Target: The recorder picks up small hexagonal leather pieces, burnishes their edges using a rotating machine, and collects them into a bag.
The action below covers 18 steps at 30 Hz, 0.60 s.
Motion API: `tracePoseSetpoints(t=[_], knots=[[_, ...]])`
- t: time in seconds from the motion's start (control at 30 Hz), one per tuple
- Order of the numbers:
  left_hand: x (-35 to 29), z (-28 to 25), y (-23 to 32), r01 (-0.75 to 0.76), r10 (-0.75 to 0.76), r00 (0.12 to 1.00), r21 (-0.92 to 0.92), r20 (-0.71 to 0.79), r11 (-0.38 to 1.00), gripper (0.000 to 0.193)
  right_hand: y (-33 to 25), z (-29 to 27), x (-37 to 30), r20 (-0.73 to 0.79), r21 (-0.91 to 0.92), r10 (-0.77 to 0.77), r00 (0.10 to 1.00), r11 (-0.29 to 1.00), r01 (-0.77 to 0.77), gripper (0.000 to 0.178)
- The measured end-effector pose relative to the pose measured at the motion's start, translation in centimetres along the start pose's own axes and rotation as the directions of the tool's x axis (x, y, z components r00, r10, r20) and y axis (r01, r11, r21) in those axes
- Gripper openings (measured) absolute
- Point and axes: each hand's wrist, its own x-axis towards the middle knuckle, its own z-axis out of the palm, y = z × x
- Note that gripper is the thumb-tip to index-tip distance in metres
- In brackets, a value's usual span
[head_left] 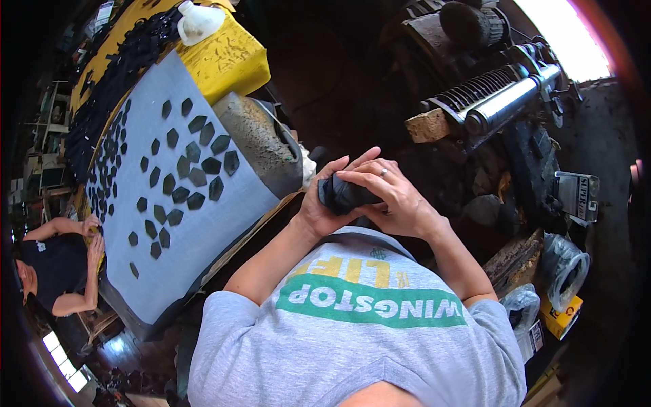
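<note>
Close to my chest, my left hand (317, 209) cups a dark bundle (347, 196) that looks like black pieces stacked or folded together. My right hand (405, 202) closes over it from the other side, fingers bent across its top. A ring shows on one finger of that hand. To my left, a grey-white sheet (210, 264) covers a table. Many flat black pentagons (197, 177) lie spread over it, more tightly grouped along the far-left side.
A co-worker (64, 264) reaches to the table's left edge. A white jug (199, 23) sits on a yellow cover (227, 57) at the back. A machine with a shiny roller (508, 102) stands at the right, near plastic bags (566, 268) and a yellow box (561, 317).
</note>
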Motion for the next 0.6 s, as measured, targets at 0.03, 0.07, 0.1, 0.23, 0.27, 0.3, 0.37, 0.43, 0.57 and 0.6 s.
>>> tracePoseSetpoints(t=[0.03,0.07,0.1,0.23,0.27,0.3,0.37,0.43,0.57,0.6], knots=[[0.12,0.02,-0.05,-0.004,0.004,1.000,0.008,-0.005,1.000,0.057,-0.12,-0.08,-0.06,-0.002,-0.007,0.004,1.000,1.000,-0.004,0.061],[0.36,0.21,-0.09,0.001,-0.001,1.000,0.007,0.000,1.000,0.057,-0.20,-0.19,-0.12,-0.011,0.002,0.016,1.000,1.000,-0.016,0.063],[0.28,0.45,-0.04,0.014,-0.014,1.000,-0.014,0.026,1.000,0.057,-0.33,-0.10,-0.11,-0.017,0.019,0.025,1.000,1.000,-0.025,0.064],[0.33,0.31,0.33,0.085,-0.059,0.980,-0.134,0.189,0.987,0.058,-0.39,-0.60,-0.21,-0.044,0.123,0.053,0.998,0.991,-0.047,0.068],[0.17,0.62,0.08,0.034,-0.027,0.993,-0.062,0.114,0.997,0.058,-0.35,-0.68,-0.30,-0.046,0.150,0.058,0.997,0.987,-0.051,0.067],[0.31,0.78,-0.01,0.028,-0.021,0.994,-0.063,0.110,0.998,0.058,-0.14,-0.88,-0.33,-0.050,0.172,0.066,0.997,0.983,-0.056,0.067],[0.43,0.87,-0.04,0.010,-0.008,0.998,-0.028,0.066,1.000,0.059,-0.01,-0.94,-0.40,-0.047,0.215,0.093,0.995,0.973,-0.081,0.067],[0.42,0.41,0.00,0.016,-0.012,0.997,-0.055,0.076,0.998,0.059,0.09,-1.01,-0.40,-0.045,0.253,0.123,0.991,0.961,-0.108,0.067],[0.05,0.64,0.23,0.049,-0.031,0.993,-0.156,0.115,0.987,0.059,0.44,-0.93,-0.13,-0.089,0.220,0.043,0.995,0.975,-0.023,0.066],[0.02,0.81,0.22,0.024,-0.015,0.997,-0.126,0.076,0.992,0.059,0.45,-0.91,-0.10,-0.088,0.234,0.038,0.995,0.972,-0.016,0.066]])
